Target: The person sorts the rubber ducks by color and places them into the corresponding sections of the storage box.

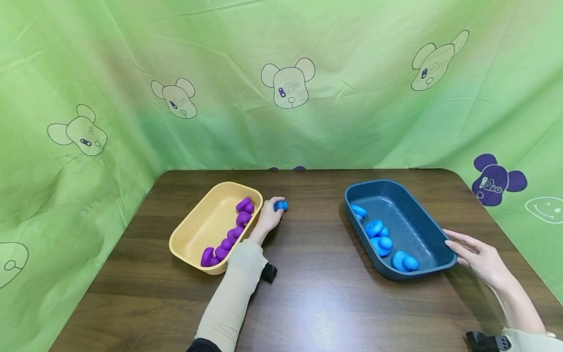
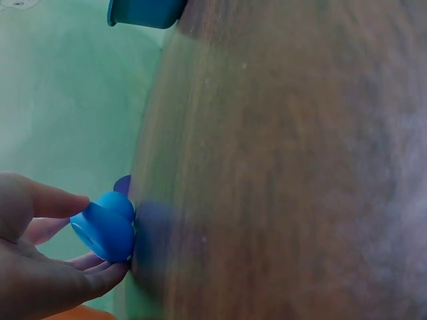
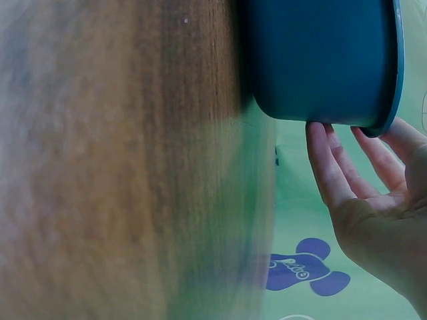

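In the head view my left hand (image 1: 269,215) pinches a small blue rounded toy (image 1: 281,206) just right of the yellow tray (image 1: 189,226). The left wrist view has the blue toy (image 2: 109,227) between thumb and fingers, close to the tabletop. My right hand (image 1: 484,261) holds the near right corner of the dark blue tray (image 1: 420,215). From the right wrist, fingertips touch that tray's outer wall (image 3: 320,60) and the thumb reaches its rim. Several blue toys (image 1: 380,245) lie along the left side of the blue tray.
Several purple toys (image 1: 234,233) line the right side of the yellow tray. Both trays stand on a brown wooden table (image 1: 308,274), a stretch of tabletop between them. Green printed cloth (image 1: 228,122) hangs behind and beside the table.
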### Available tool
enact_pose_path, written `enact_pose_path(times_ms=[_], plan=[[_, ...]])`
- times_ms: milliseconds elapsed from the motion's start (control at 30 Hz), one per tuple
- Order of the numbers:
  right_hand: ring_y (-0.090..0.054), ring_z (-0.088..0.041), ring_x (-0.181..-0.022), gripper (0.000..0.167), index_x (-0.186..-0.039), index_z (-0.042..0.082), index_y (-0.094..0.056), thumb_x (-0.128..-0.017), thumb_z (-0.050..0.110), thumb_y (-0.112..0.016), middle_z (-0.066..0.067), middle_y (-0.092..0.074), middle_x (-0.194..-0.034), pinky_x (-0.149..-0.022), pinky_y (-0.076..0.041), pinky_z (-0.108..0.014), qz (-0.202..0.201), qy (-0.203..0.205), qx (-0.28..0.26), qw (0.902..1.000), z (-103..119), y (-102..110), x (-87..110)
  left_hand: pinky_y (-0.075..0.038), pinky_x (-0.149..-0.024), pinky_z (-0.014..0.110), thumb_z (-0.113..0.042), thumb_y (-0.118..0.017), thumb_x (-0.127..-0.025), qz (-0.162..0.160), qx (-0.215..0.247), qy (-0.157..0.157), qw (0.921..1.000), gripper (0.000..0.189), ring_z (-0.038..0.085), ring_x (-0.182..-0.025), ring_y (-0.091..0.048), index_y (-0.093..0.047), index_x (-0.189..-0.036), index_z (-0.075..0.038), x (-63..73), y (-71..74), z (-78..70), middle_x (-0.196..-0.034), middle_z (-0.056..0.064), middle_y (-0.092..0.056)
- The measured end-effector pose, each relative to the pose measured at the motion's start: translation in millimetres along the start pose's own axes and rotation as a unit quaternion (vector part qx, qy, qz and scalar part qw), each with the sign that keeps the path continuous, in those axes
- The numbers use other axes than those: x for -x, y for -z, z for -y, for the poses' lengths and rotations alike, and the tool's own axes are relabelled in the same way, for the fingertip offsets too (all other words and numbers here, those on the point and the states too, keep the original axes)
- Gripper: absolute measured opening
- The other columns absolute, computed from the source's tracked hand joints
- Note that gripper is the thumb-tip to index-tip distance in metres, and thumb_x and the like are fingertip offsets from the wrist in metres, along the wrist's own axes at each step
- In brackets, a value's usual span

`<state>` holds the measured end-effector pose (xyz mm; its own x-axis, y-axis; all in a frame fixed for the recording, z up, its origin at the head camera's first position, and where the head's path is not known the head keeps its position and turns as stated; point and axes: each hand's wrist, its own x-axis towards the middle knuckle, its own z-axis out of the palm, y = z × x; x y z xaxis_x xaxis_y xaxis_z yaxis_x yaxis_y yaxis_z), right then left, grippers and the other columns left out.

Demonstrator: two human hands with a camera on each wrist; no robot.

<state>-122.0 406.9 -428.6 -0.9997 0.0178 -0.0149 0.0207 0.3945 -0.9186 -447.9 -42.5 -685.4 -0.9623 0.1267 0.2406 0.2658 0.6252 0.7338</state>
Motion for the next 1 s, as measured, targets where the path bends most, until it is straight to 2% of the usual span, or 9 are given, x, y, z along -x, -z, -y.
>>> enact_pose_path(times_ms=[167,333,433,500,600,767,833,900,1000], plan=[[-0.047,0.020,-0.084,0.034,-0.119,0.033,-0.054,-0.090,0.015,-0.050,0.038,-0.048,-0.096,-0.063,-0.043,-0.008,-0.001,0.002,0.000,1.0000,0,0,0.2,-0.038,-0.084,0.036,-0.022,-0.064,-0.079,-0.012,-0.011,0.005,0.9999,0.045,0.016,-0.101,-0.047,-0.048,-0.113,-0.047,3.6,2.0,-4.9,-0.110,0.001,-0.049],[-0.047,0.020,-0.083,0.034,-0.119,0.033,-0.054,-0.090,0.016,-0.051,0.038,-0.048,-0.095,-0.062,-0.043,-0.008,-0.002,-0.001,0.004,1.0000,0,0,0.0,-0.038,-0.086,0.036,-0.030,-0.065,-0.079,-0.011,-0.018,0.011,0.9997,0.044,0.015,-0.102,-0.047,-0.045,-0.115,-0.048,-8.5,-13.0,16.4,-0.111,-0.001,-0.050],[-0.048,0.019,-0.083,0.034,-0.119,0.033,-0.055,-0.090,0.016,-0.051,0.038,-0.049,-0.095,-0.062,-0.044,-0.008,-0.002,0.000,0.002,1.0000,0,0,-0.2,-0.039,-0.085,0.035,-0.041,-0.063,-0.079,-0.017,-0.005,-0.006,0.9998,0.043,0.012,-0.101,-0.046,-0.042,-0.114,-0.052,-14.2,-20.4,27.1,-0.110,-0.005,-0.050],[-0.048,0.020,-0.083,0.034,-0.119,0.033,-0.055,-0.090,0.016,-0.051,0.038,-0.049,-0.095,-0.062,-0.044,-0.008,-0.002,0.002,0.003,1.0000,0,0,-0.4,-0.040,-0.082,0.034,-0.047,-0.060,-0.078,-0.026,0.006,-0.028,0.9993,0.041,0.011,-0.100,-0.047,-0.041,-0.114,-0.053,-10.5,-15.9,20.0,-0.109,-0.006,-0.051],[-0.048,0.020,-0.083,0.033,-0.119,0.033,-0.055,-0.090,0.016,-0.051,0.038,-0.049,-0.095,-0.062,-0.044,-0.008,-0.001,0.002,0.002,1.0000,0,0,-0.6,-0.041,-0.082,0.035,-0.044,-0.060,-0.080,-0.018,0.023,-0.036,0.9989,0.038,0.015,-0.100,-0.049,-0.046,-0.116,-0.046,11.7,15.9,-29.4,-0.110,-0.003,-0.053],[-0.048,0.019,-0.083,0.033,-0.119,0.033,-0.055,-0.090,0.016,-0.051,0.038,-0.049,-0.095,-0.062,-0.044,-0.008,-0.001,0.003,0.000,1.0000,-1,1,-0.9,-0.039,-0.088,0.038,-0.018,-0.061,-0.084,0.020,0.057,0.003,0.9981,0.034,0.026,-0.106,-0.049,-0.055,-0.117,-0.017,70.8,103.6,-165.3,-0.114,0.013,-0.054],[-0.048,0.019,-0.083,0.033,-0.119,0.032,-0.055,-0.090,0.016,-0.051,0.038,-0.049,-0.095,-0.062,-0.044,-0.008,-0.001,0.003,-0.001,1.0000,-1,1,-1.0,-0.038,-0.089,0.041,-0.011,-0.060,-0.083,0.029,0.072,0.014,0.9969,0.034,0.031,-0.107,-0.048,-0.055,-0.117,-0.009,88.2,129.0,-205.7,-0.114,0.019,-0.053],[-0.048,0.019,-0.083,0.034,-0.119,0.032,-0.055,-0.090,0.016,-0.051,0.038,-0.049,-0.095,-0.062,-0.044,-0.008,-0.002,0.004,-0.002,1.0000,-1,1,-0.9,-0.037,-0.090,0.043,-0.008,-0.059,-0.084,0.034,0.084,0.023,0.9956,0.033,0.033,-0.108,-0.047,-0.054,-0.116,-0.004,99.9,145.5,-232.5,-0.114,0.021,-0.053],[-0.048,0.019,-0.083,0.034,-0.119,0.032,-0.055,-0.090,0.015,-0.051,0.037,-0.050,-0.095,-0.062,-0.044,-0.008,-0.002,0.005,-0.004,1.0000,-1,0,-0.6,-0.037,-0.090,0.042,-0.007,-0.058,-0.084,0.037,0.082,0.019,0.9957,0.032,0.033,-0.107,-0.047,-0.054,-0.116,-0.002,106.1,153.4,-247.5,-0.113,0.022,-0.052]])
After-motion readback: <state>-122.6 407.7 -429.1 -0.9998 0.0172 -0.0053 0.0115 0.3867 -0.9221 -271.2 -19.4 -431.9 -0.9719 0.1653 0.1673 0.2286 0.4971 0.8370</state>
